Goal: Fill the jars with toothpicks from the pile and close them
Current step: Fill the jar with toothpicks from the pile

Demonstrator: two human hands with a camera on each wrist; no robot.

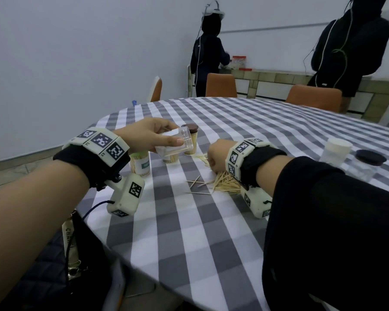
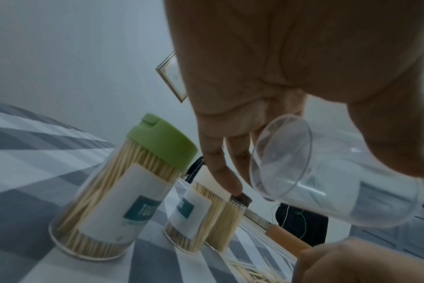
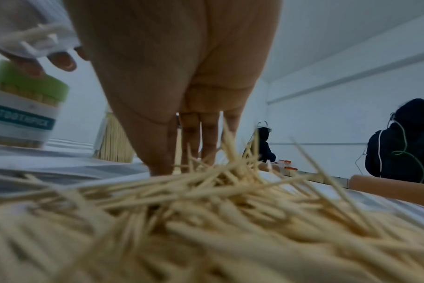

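My left hand [image 1: 166, 134] holds an empty clear jar [image 1: 180, 144] tilted on its side above the checked table [image 1: 189, 221]; in the left wrist view the thumb and fingers grip the jar [image 2: 327, 181], whose open mouth faces the filled jars. My right hand [image 1: 218, 153] is down on the toothpick pile [image 1: 226, 182], thumb and fingers [image 3: 162, 153] closing on toothpicks [image 3: 206, 210] at its far edge. Filled jars stand under the left hand: one with a green lid [image 2: 124, 191], one open [image 2: 196, 214], one with a brown lid [image 1: 191, 140].
A clear jar with a white top [image 1: 336, 151] and one with a dark lid [image 1: 367, 164] stand at the right. Loose toothpicks [image 1: 195, 182] lie left of the pile. Orange chairs [image 1: 220, 85] and two persons [image 1: 208, 55] are beyond the table.
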